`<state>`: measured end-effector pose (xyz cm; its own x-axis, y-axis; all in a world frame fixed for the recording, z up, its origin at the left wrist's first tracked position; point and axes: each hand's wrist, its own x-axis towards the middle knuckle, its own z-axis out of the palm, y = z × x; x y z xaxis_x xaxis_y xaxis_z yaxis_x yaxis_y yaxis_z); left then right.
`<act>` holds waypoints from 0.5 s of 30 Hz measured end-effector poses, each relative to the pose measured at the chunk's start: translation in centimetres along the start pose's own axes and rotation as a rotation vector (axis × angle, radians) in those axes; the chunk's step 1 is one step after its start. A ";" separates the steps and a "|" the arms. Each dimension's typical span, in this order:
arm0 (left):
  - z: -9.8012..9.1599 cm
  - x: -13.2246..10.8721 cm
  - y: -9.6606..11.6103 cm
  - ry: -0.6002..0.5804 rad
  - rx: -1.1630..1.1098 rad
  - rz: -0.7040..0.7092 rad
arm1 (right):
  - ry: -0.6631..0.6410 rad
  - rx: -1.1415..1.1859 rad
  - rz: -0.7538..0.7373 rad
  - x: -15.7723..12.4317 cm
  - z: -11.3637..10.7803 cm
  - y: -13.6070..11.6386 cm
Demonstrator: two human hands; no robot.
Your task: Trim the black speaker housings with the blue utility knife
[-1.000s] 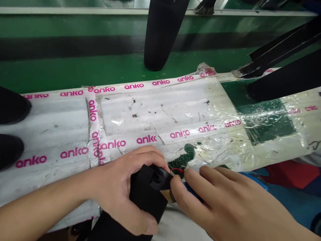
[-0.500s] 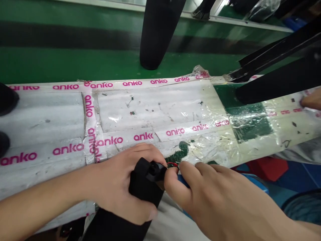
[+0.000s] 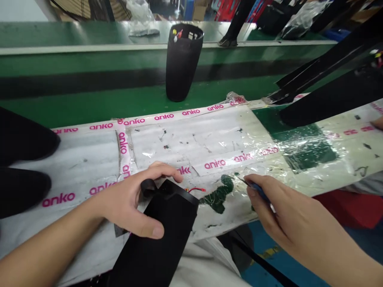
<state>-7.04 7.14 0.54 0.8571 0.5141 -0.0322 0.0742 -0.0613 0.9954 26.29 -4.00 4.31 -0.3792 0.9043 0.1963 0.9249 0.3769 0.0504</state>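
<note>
My left hand (image 3: 137,203) is around the upper end of a black fabric-covered case (image 3: 161,235). Its thumb lies on the near face, and its fingers reach over the far side by the open end. The case leans toward me, its lower part cut off by the picture edge. From the open end sticks out a short red wire (image 3: 196,189) with a small red connector. A loose black strip (image 3: 148,186) curls beside my left fingers. To the right, my right hand (image 3: 287,215) grips a slim blue-handled tool (image 3: 260,191) with a thin metal tip, apart from the case.
The worktop (image 3: 185,147) is covered with plastic and pink-lettered tape. Behind it, a black tube (image 3: 182,63) with wires inside stands on a green surface. More black tubes lie left (image 3: 26,137) and right (image 3: 335,95). Another person's hand (image 3: 378,122) shows at the right edge.
My right hand has moved right, off the red wire and the case's end; the blue-handled tool now shows in it. The case's open end has turned, and the view has tilted up.
</note>
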 end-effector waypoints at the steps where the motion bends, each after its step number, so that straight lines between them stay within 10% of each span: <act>1: -0.4 -0.2 0.2 0.001 -0.004 -0.020 | 0.042 -0.022 0.017 -0.7 1.3 0.1; 7: -2.6 -1.3 1.3 -0.061 0.180 -0.020 | 0.231 -0.039 0.120 -2.7 7.4 -0.9; 15: -4.0 -2.2 1.6 -0.094 0.173 -0.129 | 0.380 -0.030 0.170 -2.7 8.2 -1.0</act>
<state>-10.85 9.33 2.53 0.8780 0.4457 -0.1745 0.2657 -0.1505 0.9522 26.11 -5.15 -4.30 -0.1887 0.8129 0.5510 0.9759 0.2176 0.0132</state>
